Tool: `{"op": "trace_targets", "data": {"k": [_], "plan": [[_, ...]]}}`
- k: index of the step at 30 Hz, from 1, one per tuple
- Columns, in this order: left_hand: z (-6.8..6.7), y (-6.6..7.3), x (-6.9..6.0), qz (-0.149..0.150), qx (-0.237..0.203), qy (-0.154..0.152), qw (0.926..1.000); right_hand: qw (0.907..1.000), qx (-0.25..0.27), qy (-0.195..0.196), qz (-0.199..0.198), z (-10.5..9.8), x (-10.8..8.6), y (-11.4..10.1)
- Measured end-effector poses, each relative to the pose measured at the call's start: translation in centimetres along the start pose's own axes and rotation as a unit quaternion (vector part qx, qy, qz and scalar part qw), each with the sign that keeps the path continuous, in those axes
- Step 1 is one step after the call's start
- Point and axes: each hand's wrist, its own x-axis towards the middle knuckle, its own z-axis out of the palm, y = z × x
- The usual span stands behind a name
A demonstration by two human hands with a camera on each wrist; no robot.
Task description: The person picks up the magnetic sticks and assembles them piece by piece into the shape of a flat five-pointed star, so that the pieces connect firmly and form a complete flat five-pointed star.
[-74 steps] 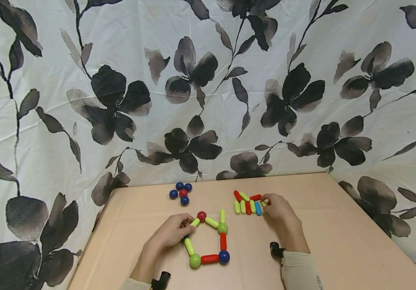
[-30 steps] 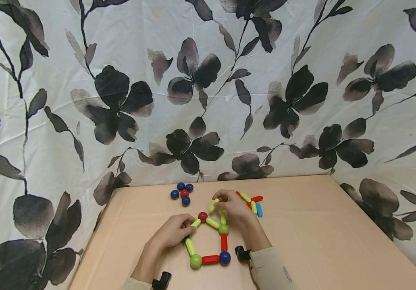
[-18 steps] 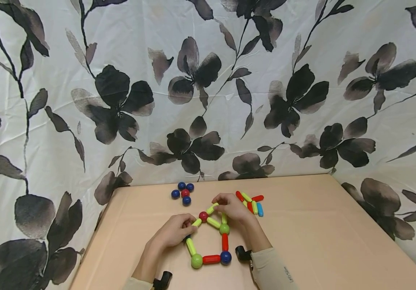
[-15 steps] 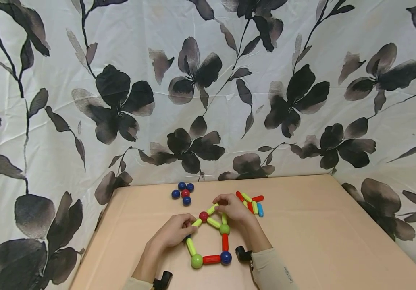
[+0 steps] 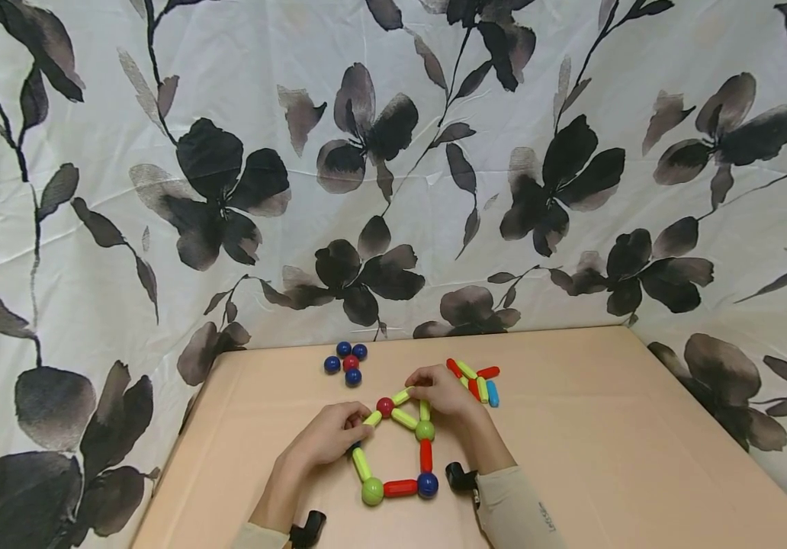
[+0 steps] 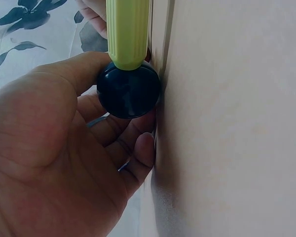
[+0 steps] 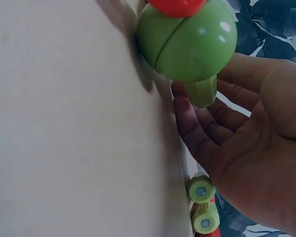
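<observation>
Magnetic rods and balls form a ring on the table. My left hand (image 5: pixel 325 436) grips the ring's left corner, with thumb and fingers around a dark blue ball (image 6: pixel 128 94); a yellow-green rod (image 6: pixel 128 32) joins that ball. At the top of the ring is a red ball (image 5: pixel 385 407). My right hand (image 5: pixel 447 396) pinches another yellow-green rod (image 5: pixel 401 396), whose end touches the red ball. Below the right hand lie a green ball (image 5: pixel 425 430) and a red rod (image 5: pixel 426 456). The fingertips of the right hand are partly hidden in the right wrist view.
Several blue balls (image 5: pixel 332 364) surround a red ball (image 5: pixel 351 362) or two at the table's back left. Loose rods in red, yellow-green and blue (image 5: pixel 493 393) lie behind the right hand. A floral cloth (image 5: pixel 462 229) hangs behind the table (image 5: pixel 606 442).
From the loose rods, my right hand has come left with a yellow-green rod and brought its end against the red ball. My left hand stays on the ring's left corner.
</observation>
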Motion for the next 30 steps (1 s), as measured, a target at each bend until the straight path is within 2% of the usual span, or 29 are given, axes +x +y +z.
{"op": "trace_targets", "data": {"k": [5, 9, 12, 16, 22, 27, 30], "plan": [[0.0, 0.1, 0.0, 0.001, -0.003, 0.000, 1.0000, 0.9998, 0.002, -0.002, 0.017, -0.4, -0.2, -0.1], [0.0, 0.1, 0.0, 0.002, -0.002, -0.001, 1.0000, 0.9993, 0.007, 0.013, 0.035, -1.0, -0.7, -0.5], [0.0, 0.1, 0.0, 0.000, 0.000, -0.001, 1.0000, 0.9990, -0.008, 0.022, 0.037, -1.6, -0.9, -0.4], [-0.1, 0.1, 0.0, -0.006, 0.001, 0.000, 1.0000, 0.9993, -0.024, 0.001, 0.028, -2.2, -1.0, -0.3], [-0.1, 0.1, 0.0, -0.007, 0.000, 0.001, 1.0000, 0.9989, 0.005, -0.040, 0.024, -2.4, -1.2, -0.6], [-0.1, 0.2, 0.0, -0.003, 0.003, 0.000, 1.0000, 0.9984, 0.015, -0.044, 0.031, -2.3, -1.3, -0.8], [-0.2, 0.2, 0.0, -0.004, 0.003, 0.001, 1.0000, 0.9992, -0.003, -0.026, 0.031, -2.2, -1.2, -1.2]]}}
